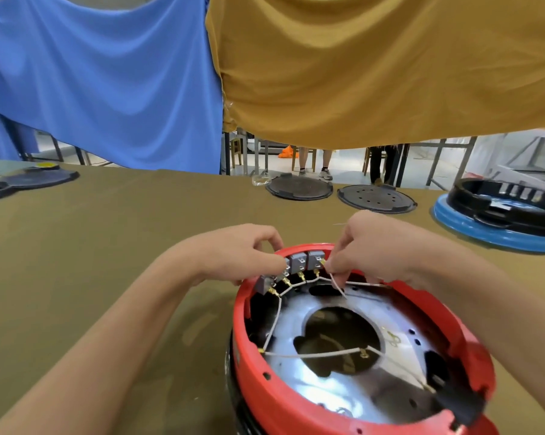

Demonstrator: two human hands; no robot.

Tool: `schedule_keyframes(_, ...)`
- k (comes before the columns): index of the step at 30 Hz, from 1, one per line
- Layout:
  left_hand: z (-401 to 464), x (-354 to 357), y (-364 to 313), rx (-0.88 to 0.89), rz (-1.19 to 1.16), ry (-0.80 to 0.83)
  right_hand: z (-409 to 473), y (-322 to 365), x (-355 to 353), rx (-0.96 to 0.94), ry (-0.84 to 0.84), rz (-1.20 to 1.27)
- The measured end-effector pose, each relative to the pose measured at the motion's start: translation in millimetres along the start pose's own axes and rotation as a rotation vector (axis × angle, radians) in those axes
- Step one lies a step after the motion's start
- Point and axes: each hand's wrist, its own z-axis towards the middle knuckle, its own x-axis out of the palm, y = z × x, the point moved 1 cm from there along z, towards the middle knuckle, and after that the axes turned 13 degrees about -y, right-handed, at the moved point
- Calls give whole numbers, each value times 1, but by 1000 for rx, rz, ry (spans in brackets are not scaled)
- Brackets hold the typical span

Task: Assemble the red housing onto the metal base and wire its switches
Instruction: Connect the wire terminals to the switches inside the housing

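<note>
**Inspector:** Nearest item?

**Assistant:** Red housing (296, 400) seated over the metal base (337, 394), on the olive-covered table (108, 246). White wires (312, 354) cross the base's central opening.

**Inspector:** Hands?

**Assistant:** Both at the housing's far rim. Left hand (236, 254), fingers curled, grips the housing edge beside the grey switches (298, 262). Right hand (363, 249) pinches a white wire lead (337, 285) at the rightmost switch.

**Inspector:** Beyond?

**Assistant:** Two dark round plates (376, 199), a blue-and-black unit (500, 227) at right, blue cloth (108, 83) and mustard cloth (374, 64) hanging behind.
</note>
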Motion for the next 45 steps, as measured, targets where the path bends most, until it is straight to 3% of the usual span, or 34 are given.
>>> schedule_keyframes(11,-2,0,-2,-2,-6,59,3,-3,11,142,194,192)
schedule_keyframes(31,-4,0,-4,7,-18,69,0,-6,21,431,267,581)
schedule_keyframes(39,-2,-1,-3,16,-18,34,-7,-3,12,319,320,539)
schedule_keyframes(45,1,-9,3,94,63,-36,-3,0,-21,-45,234,459)
